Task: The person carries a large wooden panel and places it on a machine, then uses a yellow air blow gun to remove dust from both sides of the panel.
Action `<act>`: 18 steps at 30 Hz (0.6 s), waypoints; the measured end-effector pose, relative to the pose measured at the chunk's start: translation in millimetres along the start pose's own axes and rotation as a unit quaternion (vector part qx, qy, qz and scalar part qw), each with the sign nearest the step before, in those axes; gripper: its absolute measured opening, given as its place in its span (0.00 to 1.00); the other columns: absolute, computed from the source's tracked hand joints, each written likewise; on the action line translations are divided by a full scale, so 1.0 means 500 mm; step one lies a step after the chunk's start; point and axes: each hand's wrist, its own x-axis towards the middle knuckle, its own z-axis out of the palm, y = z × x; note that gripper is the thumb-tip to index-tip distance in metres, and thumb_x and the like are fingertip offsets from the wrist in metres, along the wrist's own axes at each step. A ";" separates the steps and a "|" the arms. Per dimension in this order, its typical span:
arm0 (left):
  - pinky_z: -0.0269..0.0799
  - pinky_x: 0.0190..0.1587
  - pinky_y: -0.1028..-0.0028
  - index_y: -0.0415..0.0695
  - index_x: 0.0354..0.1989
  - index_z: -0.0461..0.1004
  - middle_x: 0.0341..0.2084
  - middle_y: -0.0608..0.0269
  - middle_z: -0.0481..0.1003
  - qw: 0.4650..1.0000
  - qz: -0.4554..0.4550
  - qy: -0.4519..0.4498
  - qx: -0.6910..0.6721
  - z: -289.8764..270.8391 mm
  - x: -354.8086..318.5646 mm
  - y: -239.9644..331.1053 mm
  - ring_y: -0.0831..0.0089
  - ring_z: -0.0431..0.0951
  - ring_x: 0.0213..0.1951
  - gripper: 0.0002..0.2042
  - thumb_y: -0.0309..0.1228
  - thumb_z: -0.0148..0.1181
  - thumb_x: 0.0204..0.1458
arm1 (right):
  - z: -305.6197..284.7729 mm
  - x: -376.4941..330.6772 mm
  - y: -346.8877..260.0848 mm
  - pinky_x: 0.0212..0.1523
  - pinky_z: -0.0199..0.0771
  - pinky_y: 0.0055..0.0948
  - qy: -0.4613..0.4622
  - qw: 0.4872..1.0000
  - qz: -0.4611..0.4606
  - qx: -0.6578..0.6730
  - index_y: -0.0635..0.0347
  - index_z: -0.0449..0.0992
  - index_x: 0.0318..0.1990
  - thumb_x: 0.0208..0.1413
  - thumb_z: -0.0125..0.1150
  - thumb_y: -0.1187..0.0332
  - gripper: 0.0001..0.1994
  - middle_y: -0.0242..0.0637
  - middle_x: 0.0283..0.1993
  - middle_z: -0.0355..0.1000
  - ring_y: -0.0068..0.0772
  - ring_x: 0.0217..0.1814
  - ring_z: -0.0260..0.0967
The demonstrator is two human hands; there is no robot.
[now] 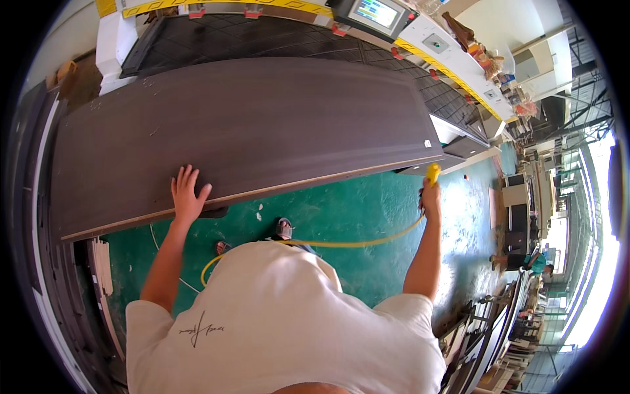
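The tool [434, 172] in the grip of the right hand [430, 197] was bright yellow, and the hose [377, 243] trailing below that grip was yellow too. Left of the grip, the broad panel [249, 125] was dark brown with a greyish cast, flecked with pale marks, and its near edge [315, 186] was tan; the small label [427, 144] just beyond the grip was white with dark marks. Beneath the grip, the floor [354, 210] was glossy green. Farther beyond it, the machine bed [275, 36] was near-black, crossed by diagonal lines, its clips [338, 30] red, its strip [292, 6] yellow with dark outlined shapes. Nearer the body than the grip, the shirt [289, 328] was creamy white with thin black strokes
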 end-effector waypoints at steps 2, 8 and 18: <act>0.40 0.76 0.45 0.44 0.67 0.68 0.73 0.52 0.59 0.996 0.044 -0.075 -0.001 0.013 0.003 0.078 0.53 0.52 0.76 0.34 0.48 0.67 0.55 | -0.025 -0.027 -0.020 0.11 0.58 0.25 -0.226 0.968 0.058 -0.093 0.56 0.71 0.47 0.69 0.54 0.55 0.13 0.32 0.25 0.68 0.21 0.12 0.56; 0.42 0.76 0.47 0.46 0.71 0.63 0.75 0.56 0.54 0.983 0.119 -0.129 0.052 0.121 0.020 0.277 0.56 0.48 0.77 0.42 0.44 0.73 0.46 | -0.039 -0.167 -0.047 0.16 0.56 0.20 -0.602 0.795 0.073 -0.008 0.55 0.69 0.58 0.68 0.58 0.57 0.18 0.24 0.29 0.71 0.13 0.18 0.57; 0.47 0.76 0.49 0.48 0.73 0.58 0.76 0.56 0.50 0.970 0.084 -0.121 0.196 0.190 0.038 0.371 0.55 0.49 0.77 0.47 0.27 0.73 0.40 | -0.320 0.115 0.258 0.34 0.73 0.58 0.037 0.974 0.021 -0.220 0.59 0.67 0.62 0.70 0.51 0.55 0.21 0.56 0.45 0.79 0.65 0.39 0.77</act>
